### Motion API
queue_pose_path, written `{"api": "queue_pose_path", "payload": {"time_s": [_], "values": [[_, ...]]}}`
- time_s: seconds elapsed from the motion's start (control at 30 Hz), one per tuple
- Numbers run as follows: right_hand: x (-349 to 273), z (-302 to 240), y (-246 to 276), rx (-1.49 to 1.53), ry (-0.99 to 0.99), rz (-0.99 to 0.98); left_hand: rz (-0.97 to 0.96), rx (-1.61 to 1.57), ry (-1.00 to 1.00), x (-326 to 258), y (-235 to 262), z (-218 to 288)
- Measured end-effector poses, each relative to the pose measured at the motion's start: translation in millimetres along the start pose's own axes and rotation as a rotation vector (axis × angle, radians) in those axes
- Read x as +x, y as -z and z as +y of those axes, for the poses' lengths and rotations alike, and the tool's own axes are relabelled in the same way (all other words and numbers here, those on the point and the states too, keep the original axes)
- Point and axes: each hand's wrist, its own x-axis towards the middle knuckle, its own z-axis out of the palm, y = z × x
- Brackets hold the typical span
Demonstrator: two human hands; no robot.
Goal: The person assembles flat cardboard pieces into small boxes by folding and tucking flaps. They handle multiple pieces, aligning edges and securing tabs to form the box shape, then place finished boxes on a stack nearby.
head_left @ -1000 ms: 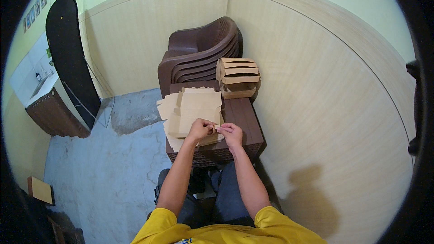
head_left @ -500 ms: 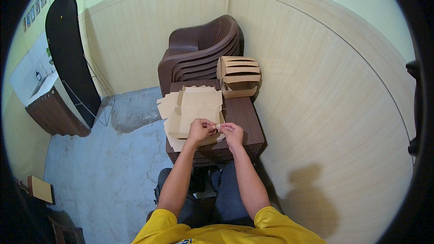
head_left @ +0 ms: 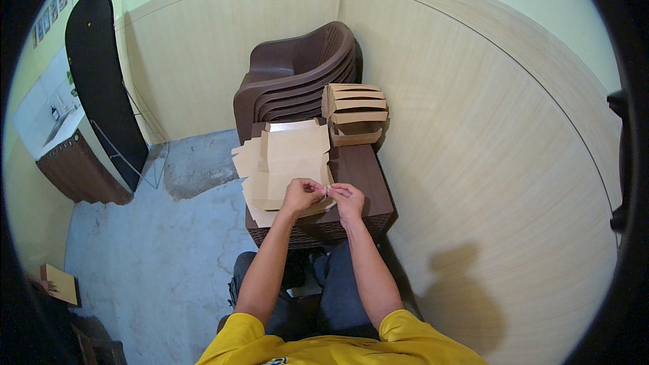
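My left hand (head_left: 304, 194) and right hand (head_left: 347, 198) are drawn into a fingertip pinch at the near right corner of the part-folded cardboard box (head_left: 296, 145), which lies over flat cardboard sheets (head_left: 249, 161) on the brown worktop (head_left: 363, 170).

Bare L hand (head_left: 303, 194): back up, fingers curled, tips pinched w/ thumb. Bare R hand (head_left: 347, 199) just beside it, thumb & index pinched too, tips approx. meeting L's. Bare L forearm (head_left: 272, 263) & bare R forearm (head_left: 371, 263) slant fwd, converging.

Smooth matt cardboard box (head_left: 295, 157), slightly glossy plastic chairs (head_left: 297, 82)
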Motion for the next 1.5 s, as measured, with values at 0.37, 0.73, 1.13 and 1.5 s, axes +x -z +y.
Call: {"api": "queue_pose_path", "payload": {"time_s": [0.37, 0.73, 1.13, 1.5], "values": [[-3, 0, 0, 0.011, 0.021, 0.017, 0.024, -0.136, -0.037, -4, -5, -4], [3, 8, 5, -0.372, 0.180, -0.002, 0.084, -0.137, 0.121, 3, -5, -1], [-1, -1, 5, -0.075, 0.036, -0.031, -0.061, -0.089, 0.138, 16, -2, 5], [5, -3, -4, 0.010, -0.027, -0.004, -0.084, -0.214, 0.267, 21, 1, -4]]}}
